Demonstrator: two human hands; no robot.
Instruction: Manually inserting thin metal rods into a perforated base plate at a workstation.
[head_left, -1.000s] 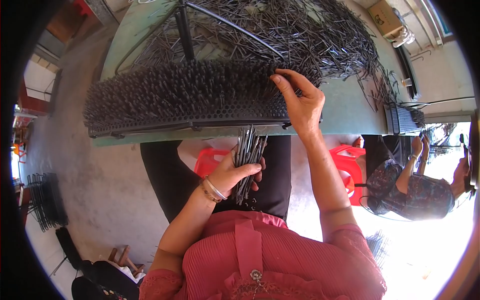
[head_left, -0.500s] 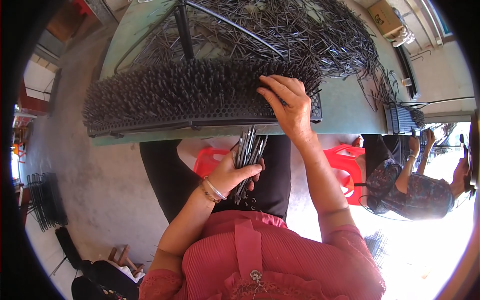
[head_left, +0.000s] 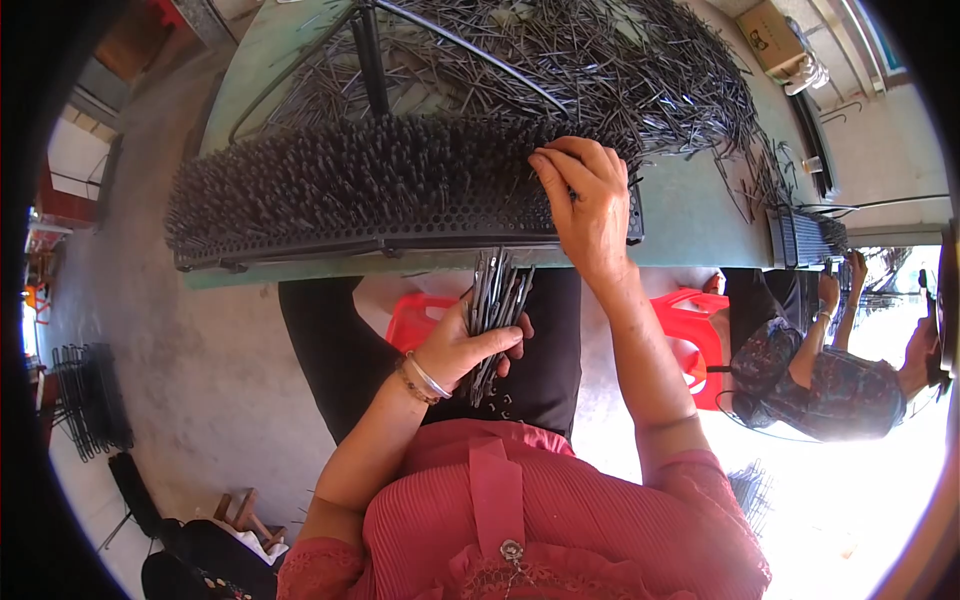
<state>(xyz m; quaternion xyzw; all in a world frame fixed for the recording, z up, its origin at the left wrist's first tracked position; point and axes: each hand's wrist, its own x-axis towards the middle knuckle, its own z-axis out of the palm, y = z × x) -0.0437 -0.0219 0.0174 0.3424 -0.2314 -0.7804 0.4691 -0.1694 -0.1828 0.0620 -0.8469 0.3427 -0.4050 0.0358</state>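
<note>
My left hand [head_left: 478, 350] is wrapped round a bundle of thin dark rods [head_left: 497, 295], held upright over my lap just below the table edge. Across the table front lies a long black perforated rack [head_left: 440, 222], its holes crowded with upright dark rods [head_left: 330, 175]; some holes along the near edge are bare. Over the rack's right part, my right hand [head_left: 592, 200] has its thumb and fingertips pinched together. What sits in the pinch, if anything, is too small to make out.
Behind the rack, a large heap of loose rods [head_left: 620, 70] covers the green table [head_left: 690, 215]. A metal frame [head_left: 370, 65] stands up behind the rack. At the right, another person [head_left: 830, 370] works at a similar rack [head_left: 805, 238]. Red stools [head_left: 690, 335] stand below the table.
My right hand has shifted slightly to the right over the rack, its thumb and fingers drawn closer together. My left hand holds the bundle in nearly the same place.
</note>
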